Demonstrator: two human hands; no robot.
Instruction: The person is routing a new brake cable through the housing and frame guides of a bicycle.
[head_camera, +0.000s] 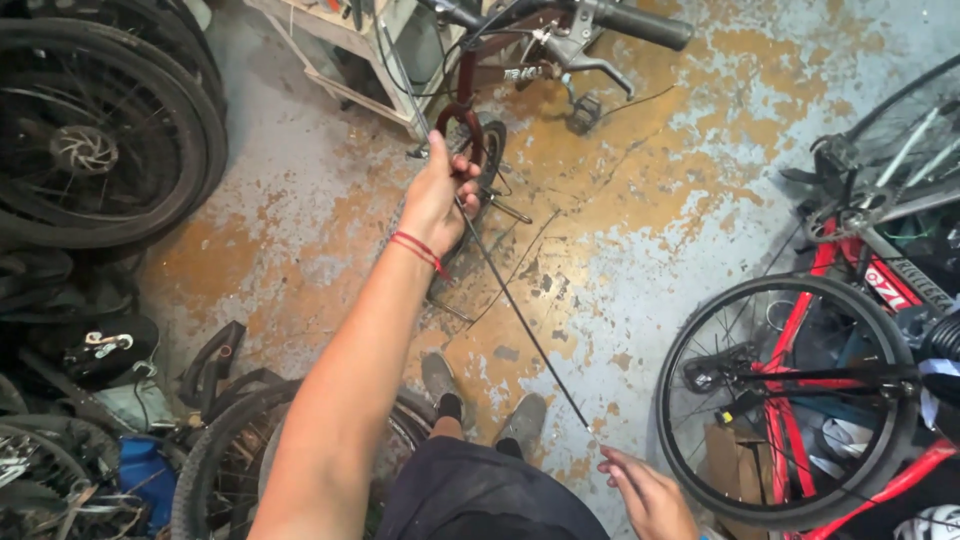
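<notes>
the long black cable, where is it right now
In the head view the black cable runs diagonally across the middle of the floor, from the left hand gripping it by the dark red bike fork down to just above the open right hand.

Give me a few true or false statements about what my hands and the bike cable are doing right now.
1. The left hand grips a thin black cable. True.
2. The right hand holds a wrench. False: it is open near the cable's lower end and holds no tool.
3. A red string circles the left wrist. True.
4. The floor is covered in carpet. False: it is worn, patchy painted concrete.
</notes>
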